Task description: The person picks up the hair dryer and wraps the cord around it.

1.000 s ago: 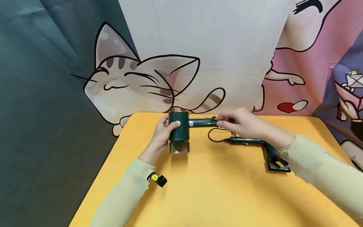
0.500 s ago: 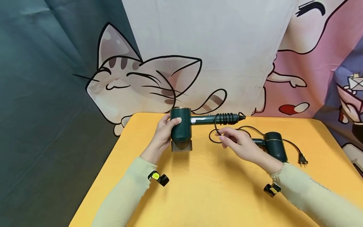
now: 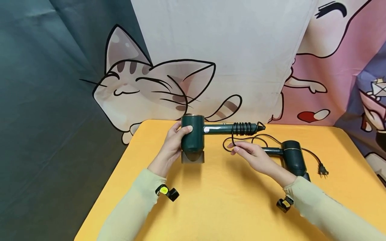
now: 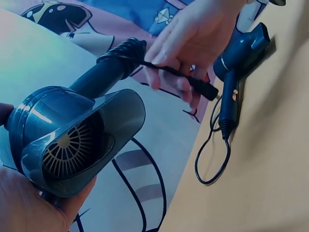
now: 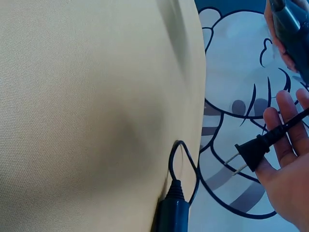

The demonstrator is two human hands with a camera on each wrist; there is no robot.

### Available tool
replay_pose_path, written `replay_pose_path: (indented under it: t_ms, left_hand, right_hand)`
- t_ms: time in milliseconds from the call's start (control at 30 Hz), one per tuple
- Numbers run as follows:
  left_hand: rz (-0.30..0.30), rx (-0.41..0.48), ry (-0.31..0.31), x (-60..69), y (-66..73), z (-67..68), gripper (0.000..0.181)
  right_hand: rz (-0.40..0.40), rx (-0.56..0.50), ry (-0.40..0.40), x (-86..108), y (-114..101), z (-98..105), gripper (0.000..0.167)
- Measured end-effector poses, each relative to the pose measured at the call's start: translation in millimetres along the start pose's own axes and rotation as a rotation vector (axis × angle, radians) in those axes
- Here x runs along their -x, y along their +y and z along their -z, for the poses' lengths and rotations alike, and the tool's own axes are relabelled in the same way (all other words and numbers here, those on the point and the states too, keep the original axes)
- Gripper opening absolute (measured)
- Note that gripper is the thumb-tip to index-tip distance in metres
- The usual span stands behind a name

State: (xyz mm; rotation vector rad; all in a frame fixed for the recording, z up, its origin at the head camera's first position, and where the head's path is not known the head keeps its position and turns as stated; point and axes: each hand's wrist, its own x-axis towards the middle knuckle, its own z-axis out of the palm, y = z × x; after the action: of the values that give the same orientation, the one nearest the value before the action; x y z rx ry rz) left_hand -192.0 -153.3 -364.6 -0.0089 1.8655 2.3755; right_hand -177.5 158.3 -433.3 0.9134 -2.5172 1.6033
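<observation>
A dark green hair dryer (image 3: 192, 134) is held up over the table by my left hand (image 3: 170, 147), thumb on the front of its barrel. Its clear nozzle (image 3: 193, 157) points down in the head view, and its handle extends right with black cord (image 3: 243, 129) coiled round the end. My right hand (image 3: 256, 157) pinches the cord's free end below the handle. In the right wrist view the two-pin plug (image 5: 253, 152) sticks out from my right hand (image 5: 289, 179), and the left wrist view also shows the plug (image 4: 205, 89) beside the fingers.
A second dark hair dryer (image 3: 293, 157) lies on the yellow table (image 3: 211, 201) at the right, its handle pointing left behind my right hand. Its cord loops behind it, and its plug (image 3: 322, 170) rests farther right. A printed cartoon cloth (image 3: 235, 50) hangs behind the table.
My right hand has come down and away from the handle end, drawing the cord's end below it. The held dryer's coiled handle end, earlier hidden, now shows. My left hand keeps its hold.
</observation>
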Motion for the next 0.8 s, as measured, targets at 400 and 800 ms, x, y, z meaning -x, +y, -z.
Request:
replay_pose_path:
  t_ms: [400, 800]
  left_hand:
    - [0.038, -0.016, -0.026, 7.2, 0.2, 0.9, 0.065]
    - [0.051, -0.030, -0.147, 9.7, -0.9, 2.9, 0.072]
  right_hand:
    - [0.040, 0.166, -0.056, 3.6, 12, 20, 0.028]
    - [-0.135, -0.122, -0.237, 2.3, 9, 28, 0.025]
